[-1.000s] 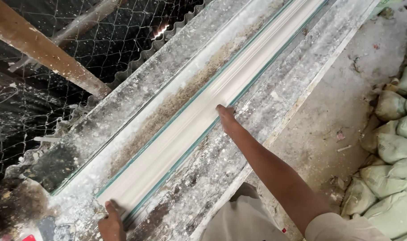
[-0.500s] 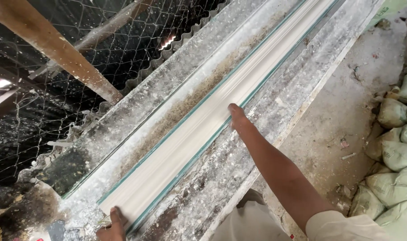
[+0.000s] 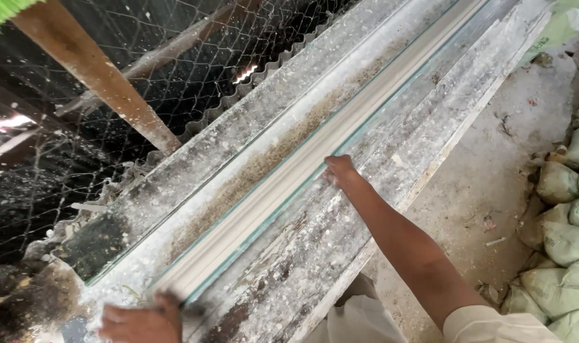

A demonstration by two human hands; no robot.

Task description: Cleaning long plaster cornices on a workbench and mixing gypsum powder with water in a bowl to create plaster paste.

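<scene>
A long white moulded strip lies in a green-edged mould that runs diagonally along a plaster-crusted workbench. My right hand reaches out and rests on the near edge of the strip about halfway along, fingers curled over it. At the bottom of the view, my left hand is blurred, pressed on the near end of the strip with fingers spread. Neither hand lifts anything clear of the bench.
Wire mesh and corrugated sheet stand behind the bench, with a wooden beam leaning across. Filled pale sacks are stacked at the right on a dusty concrete floor.
My right hand has slid back along the strip toward me. The left hand has shifted at the near end and is blurred; the view has tilted slightly.
</scene>
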